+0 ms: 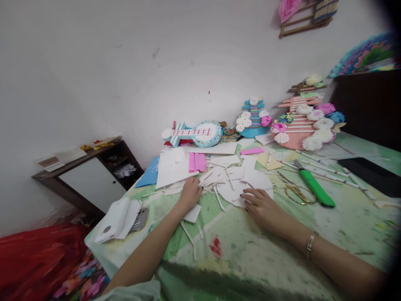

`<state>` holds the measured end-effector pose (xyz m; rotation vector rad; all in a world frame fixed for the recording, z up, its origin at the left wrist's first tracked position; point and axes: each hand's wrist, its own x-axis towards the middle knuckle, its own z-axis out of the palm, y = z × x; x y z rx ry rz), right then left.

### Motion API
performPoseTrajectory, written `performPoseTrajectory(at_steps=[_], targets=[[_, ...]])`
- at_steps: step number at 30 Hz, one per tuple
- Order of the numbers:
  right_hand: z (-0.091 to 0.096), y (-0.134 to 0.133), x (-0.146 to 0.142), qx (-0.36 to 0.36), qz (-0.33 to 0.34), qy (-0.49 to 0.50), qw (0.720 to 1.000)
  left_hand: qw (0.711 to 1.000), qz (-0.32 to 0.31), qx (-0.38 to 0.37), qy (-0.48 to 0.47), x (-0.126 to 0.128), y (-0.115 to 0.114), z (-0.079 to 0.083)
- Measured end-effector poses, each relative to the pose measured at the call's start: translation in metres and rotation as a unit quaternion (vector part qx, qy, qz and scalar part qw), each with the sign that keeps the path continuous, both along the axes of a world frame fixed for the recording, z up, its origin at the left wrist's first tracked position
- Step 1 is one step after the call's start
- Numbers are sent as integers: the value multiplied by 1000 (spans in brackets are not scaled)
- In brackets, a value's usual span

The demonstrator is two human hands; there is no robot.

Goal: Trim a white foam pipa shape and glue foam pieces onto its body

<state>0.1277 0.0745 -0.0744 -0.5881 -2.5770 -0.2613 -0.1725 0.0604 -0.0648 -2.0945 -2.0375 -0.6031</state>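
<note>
My left hand (190, 193) rests on a heap of thin white paper strips (211, 179), its fingers bent and their tips partly hidden. My right hand (261, 208) lies with fingers spread over the edge of a rounded white paper piece (230, 194), not closed on anything. A bracelet (310, 244) circles the right wrist. Between the hands, a narrow white strip (219, 200) lies on the green tablecloth (232, 234). A small white paper piece (192, 214) sits beside my left wrist. Gold-handled scissors (296, 190) and a green utility knife (316, 186) lie right of my right hand.
At the back stand a white-and-blue paper lute (196, 133), a blue one (252, 121) and a pink one (297, 125) with paper flowers. Pink paper (197, 162) lies mid-table. A black phone (372, 173) is at right; a white device (114, 221) at the left edge.
</note>
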Motion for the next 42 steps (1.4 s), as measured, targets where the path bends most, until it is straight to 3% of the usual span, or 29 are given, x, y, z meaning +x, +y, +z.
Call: performPoseTrajectory(at_steps=[4,7,14,25,37,42], targets=[[1,1,-1,-1,3,15,1000,999,30,11,6,8,-7,8],[1,0,0,-4,9,27,1000,1000,14,-9,8,10,-13,10],[1,-2,6,-31,17,33,999,997,-41,-50,29,18,-25,5],[-5,-5,10,-28,-24,56,998,994,6,-105,27,18,-19,-6],[-7,1,15,-48,-15,96,994,991,43,-130,-3,30,1,29],[-11,4,17,-54,-18,103,993,984,55,-170,10,41,-2,35]])
